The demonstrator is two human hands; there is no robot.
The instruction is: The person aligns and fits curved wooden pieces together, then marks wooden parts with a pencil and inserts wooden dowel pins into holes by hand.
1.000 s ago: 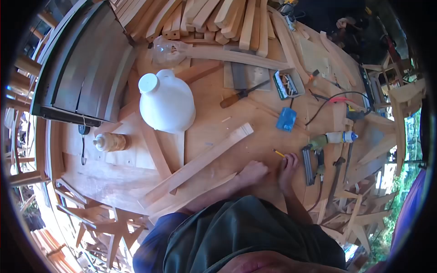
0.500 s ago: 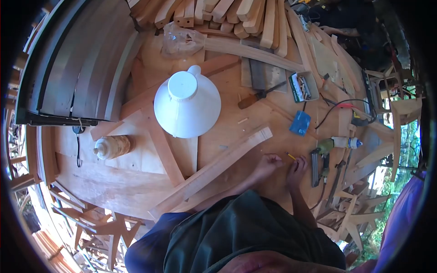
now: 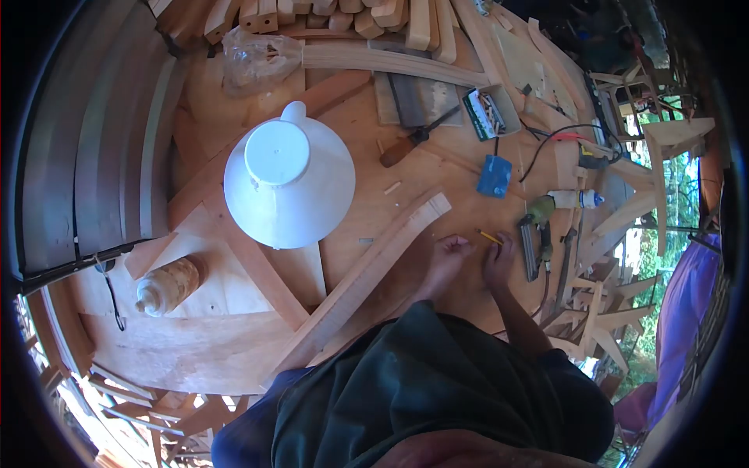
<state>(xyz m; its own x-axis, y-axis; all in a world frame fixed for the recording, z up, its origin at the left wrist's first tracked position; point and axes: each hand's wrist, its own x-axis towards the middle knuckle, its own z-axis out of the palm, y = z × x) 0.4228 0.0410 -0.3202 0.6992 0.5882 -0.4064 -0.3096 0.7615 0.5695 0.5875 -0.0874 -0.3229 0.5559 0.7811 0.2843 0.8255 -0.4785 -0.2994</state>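
My right hand [image 3: 499,263] is closed around a yellow pencil [image 3: 489,235], whose end sticks out toward my left hand. Just to its left, my left hand [image 3: 450,254] has its fingers curled together over the wooden tabletop [image 3: 406,285]. Whatever may be between those fingers is too small to make out. A long pale wooden piece [image 3: 367,273] lies diagonally left of my left hand. To the right of my right hand lies a green nail gun [image 3: 538,222] with a dark magazine.
A white lamp shade [image 3: 328,187] hangs over the table. Around it are a bottle [image 3: 168,285], a wooden-handled tool [image 3: 402,150], a blue square [image 3: 495,176] and a small box [image 3: 499,109]. Stacked wood pieces [image 3: 421,27] lie at the back; a purple-clothed person [image 3: 683,312] is at right.
My view has turned, so the table's things sit further left in the picture. Both hands keep nearly the same pose, with the pencil still in my right hand.
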